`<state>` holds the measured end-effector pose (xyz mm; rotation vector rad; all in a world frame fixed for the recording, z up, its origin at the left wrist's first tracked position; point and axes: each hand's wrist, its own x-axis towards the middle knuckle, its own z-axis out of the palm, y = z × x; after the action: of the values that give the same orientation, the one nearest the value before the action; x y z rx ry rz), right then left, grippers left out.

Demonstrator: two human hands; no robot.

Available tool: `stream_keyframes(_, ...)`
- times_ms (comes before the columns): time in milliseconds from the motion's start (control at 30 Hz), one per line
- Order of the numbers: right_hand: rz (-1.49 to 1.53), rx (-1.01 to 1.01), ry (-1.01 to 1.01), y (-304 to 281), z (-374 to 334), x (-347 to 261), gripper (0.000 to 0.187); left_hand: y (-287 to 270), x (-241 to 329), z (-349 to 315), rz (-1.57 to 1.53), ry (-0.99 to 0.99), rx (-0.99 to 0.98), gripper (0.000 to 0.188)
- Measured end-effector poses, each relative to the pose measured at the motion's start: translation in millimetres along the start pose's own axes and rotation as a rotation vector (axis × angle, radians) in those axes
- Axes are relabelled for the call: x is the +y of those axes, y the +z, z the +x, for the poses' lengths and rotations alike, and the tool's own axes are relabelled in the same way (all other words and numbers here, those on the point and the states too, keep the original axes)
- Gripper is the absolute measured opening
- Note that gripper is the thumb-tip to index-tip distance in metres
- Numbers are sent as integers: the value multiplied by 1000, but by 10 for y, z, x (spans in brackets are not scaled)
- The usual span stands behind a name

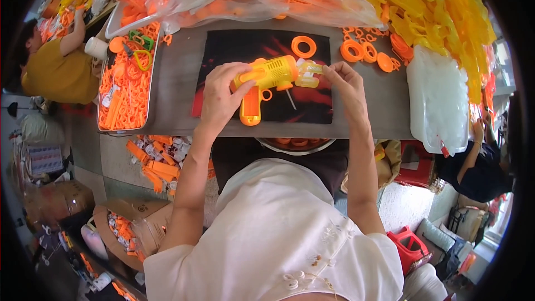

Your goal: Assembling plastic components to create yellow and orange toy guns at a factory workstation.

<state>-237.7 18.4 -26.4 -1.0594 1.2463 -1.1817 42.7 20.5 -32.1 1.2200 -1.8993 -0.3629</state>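
My left hand (220,93) is closed around the rear of a yellow and orange toy gun (274,73), which lies on its side over a dark red-and-black mat (223,50). The gun's orange grip points toward me and its barrel faces right. At the barrel's mouth sits a clear, yellowish plastic piece (307,74). The fingertips of my right hand (348,85) pinch the far end of this piece. Whether it is joined to the barrel I cannot tell. Just beyond the barrel rests an orange ring (304,47).
Small orange parts and yellow-handled snips (141,58) fill a metal tray (150,106) on the left. More orange rings (352,51) lie right of the mat, beside a translucent white bin (437,106). Yellow plastic pieces (429,0) are heaped behind. A person (60,69) works at far left, another (473,161) at right.
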Motion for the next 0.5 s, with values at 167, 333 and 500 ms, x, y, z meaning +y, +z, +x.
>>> stream_keyframes(167, -176, -16, -97, 252, 93, 112, 19, -39, 16, 60, -5, -73, -89, 24)
stream_keyframes(333, -443, -3, -200, 500, 154, 58, 23, 18, -47, 0, -159, -107, -50, 23)
stream_keyframes(500, -578, -87, -282, 702, 246, 78, 23, -1, -52, 29, -150, -63, -39, 23)
